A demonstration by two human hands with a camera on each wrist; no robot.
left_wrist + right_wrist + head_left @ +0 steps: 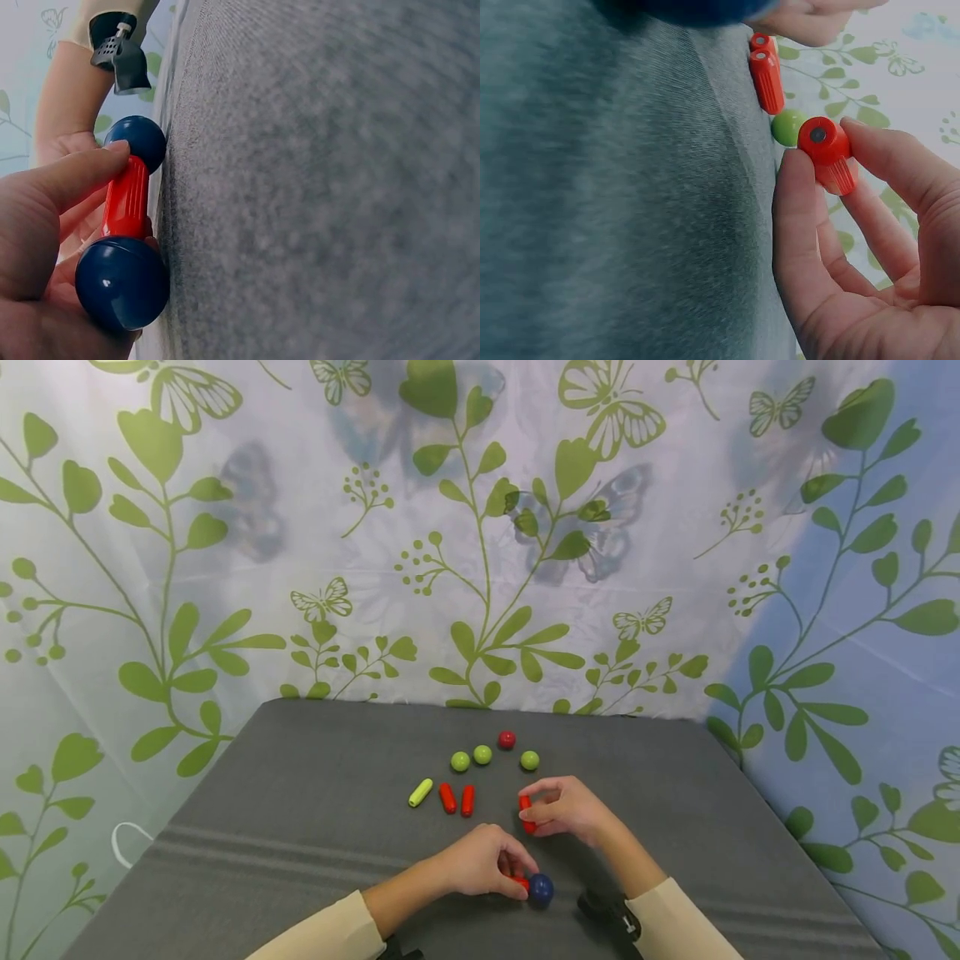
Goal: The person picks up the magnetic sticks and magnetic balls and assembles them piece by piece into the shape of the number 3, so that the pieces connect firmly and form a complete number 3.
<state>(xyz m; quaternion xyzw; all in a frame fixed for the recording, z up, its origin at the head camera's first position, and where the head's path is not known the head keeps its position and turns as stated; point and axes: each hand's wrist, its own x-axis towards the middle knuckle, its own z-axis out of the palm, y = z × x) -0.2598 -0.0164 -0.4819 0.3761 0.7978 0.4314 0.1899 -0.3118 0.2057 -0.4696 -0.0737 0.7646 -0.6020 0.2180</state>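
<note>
My left hand (483, 862) grips a red magnetic rod (127, 199) with a blue ball at each end, close over the grey cloth. In the left wrist view the nearer blue ball (122, 285) sits by the palm, and the thumb lies at the farther ball (139, 141). In the head view only one blue ball (541, 890) shows; the fingers hide the other. My right hand (576, 810) pinches another red magnetic rod (527, 815) between thumb and fingers. A round metal tip (818, 135) shows on its end in the right wrist view.
Beyond the hands lie two red rods (447, 798) and a yellow-green rod (421, 792). Farther back are several green balls (482, 754) and a red ball (507, 740). The grey-covered table (315, 777) ends at a leaf-patterned curtain (360, 635).
</note>
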